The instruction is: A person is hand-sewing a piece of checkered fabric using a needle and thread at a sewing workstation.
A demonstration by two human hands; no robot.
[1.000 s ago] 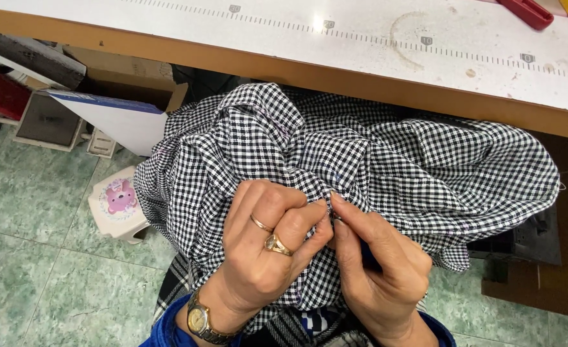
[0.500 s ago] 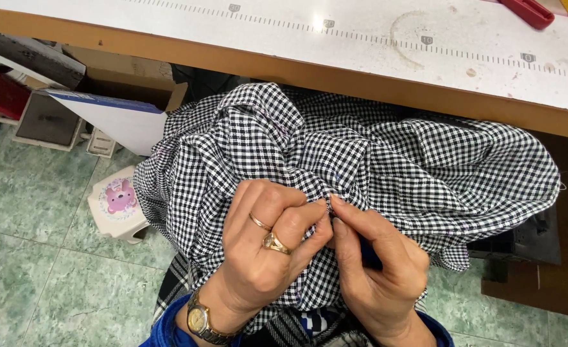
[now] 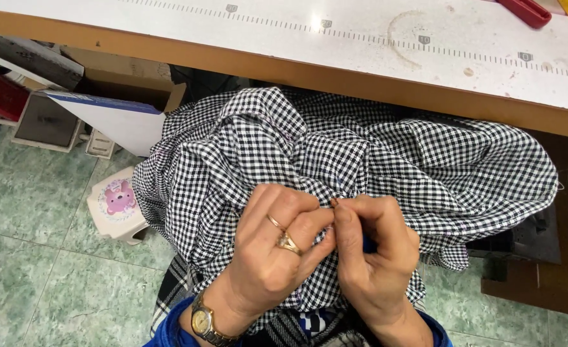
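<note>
1. Green tiled floor (image 3: 33, 257) fills the lower left of the frame, and a white tabletop (image 3: 335, 45) with a wooden front edge and a printed ruler scale runs across the top.
2. At the centre lies a bunched black-and-white checked cloth (image 3: 386, 160), heaped below the tabletop edge and spreading toward the right side of the frame.
3. At the lower centre, the left hand (image 3: 277, 250) presses on the cloth with fingers curled, its grip clenched on a fold; it wears two gold rings, and a gold wristwatch (image 3: 203, 321) sits on the wrist.
4. Just right of it, the right hand (image 3: 374, 257) meets the left, thumb and forefinger pinched together on the cloth at the spot where the two hands touch. Whether something small sits in that pinch cannot be told.
5. A small white stool (image 3: 113, 205) with a pink bear picture stands on the floor at the left, just beside the cloth.
6. A cardboard box (image 3: 117, 83) sits in the upper left, under the tabletop.
7. A red object (image 3: 524, 11) lies on the tabletop at the upper right.
</note>
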